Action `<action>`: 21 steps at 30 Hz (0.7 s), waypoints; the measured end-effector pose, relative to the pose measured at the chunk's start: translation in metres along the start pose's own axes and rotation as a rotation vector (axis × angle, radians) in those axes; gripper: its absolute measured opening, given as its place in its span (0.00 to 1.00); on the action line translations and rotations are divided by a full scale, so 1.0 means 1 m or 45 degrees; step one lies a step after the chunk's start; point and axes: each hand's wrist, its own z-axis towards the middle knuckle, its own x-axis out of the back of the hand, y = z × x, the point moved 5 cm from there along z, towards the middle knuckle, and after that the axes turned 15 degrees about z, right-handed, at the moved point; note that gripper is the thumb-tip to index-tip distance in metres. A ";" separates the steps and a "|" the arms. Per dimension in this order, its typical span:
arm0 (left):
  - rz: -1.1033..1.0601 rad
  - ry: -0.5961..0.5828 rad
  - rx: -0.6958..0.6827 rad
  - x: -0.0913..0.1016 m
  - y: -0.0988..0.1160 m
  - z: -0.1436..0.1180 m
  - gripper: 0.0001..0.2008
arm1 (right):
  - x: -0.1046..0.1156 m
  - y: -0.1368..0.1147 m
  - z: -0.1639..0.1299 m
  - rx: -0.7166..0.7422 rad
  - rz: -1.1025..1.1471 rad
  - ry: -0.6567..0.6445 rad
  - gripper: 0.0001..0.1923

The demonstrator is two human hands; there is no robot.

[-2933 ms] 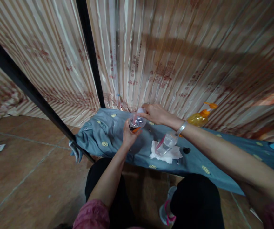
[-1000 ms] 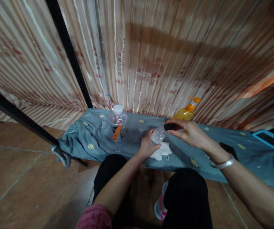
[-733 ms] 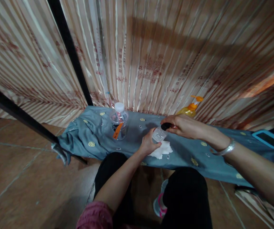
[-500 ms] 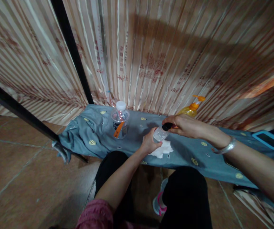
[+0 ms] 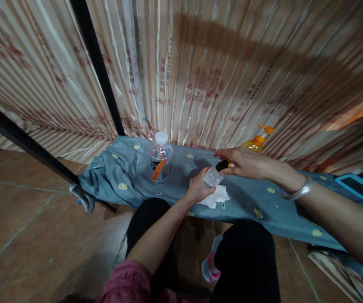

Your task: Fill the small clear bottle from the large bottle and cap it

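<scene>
Here, the left hand [image 5: 199, 187] holds a clear bottle [image 5: 213, 177].

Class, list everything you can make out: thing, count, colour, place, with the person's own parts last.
cloth: 1, grey-blue with yellow motifs, across the middle
small bottle: 1, clear, in left grip
cap: 1, black, in right grip, at small bottle's top
large bottle: 1, clear and orange, white-topped, upright on cloth, left
tissue: count unclear, white, on cloth
pump bottle: 1, yellow and orange, beyond right grip
framed device: 1, blue, far right
curtain: count unclear, striped cream-brown, behind
poles: 2, black, left
floor: 1, brown, below
bracelet: 1, silver, right wrist
sleeve: 1, pink, left arm
legs: 2, black-clothed, bottom
grips: 2, bare, centre
</scene>
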 end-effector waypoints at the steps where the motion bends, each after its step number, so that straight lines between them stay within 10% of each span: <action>1: -0.006 0.004 0.000 0.000 0.000 0.000 0.33 | 0.000 -0.001 0.000 0.033 0.032 -0.014 0.23; 5: 0.005 0.002 0.011 0.000 -0.001 0.000 0.33 | -0.005 0.001 0.003 -0.029 -0.100 -0.095 0.07; 13: -0.010 0.008 -0.001 0.000 0.000 0.000 0.33 | -0.001 -0.006 0.003 0.025 -0.121 -0.039 0.24; 21: -0.002 -0.009 0.012 0.001 0.000 0.000 0.32 | -0.002 -0.004 0.006 -0.152 -0.291 -0.087 0.14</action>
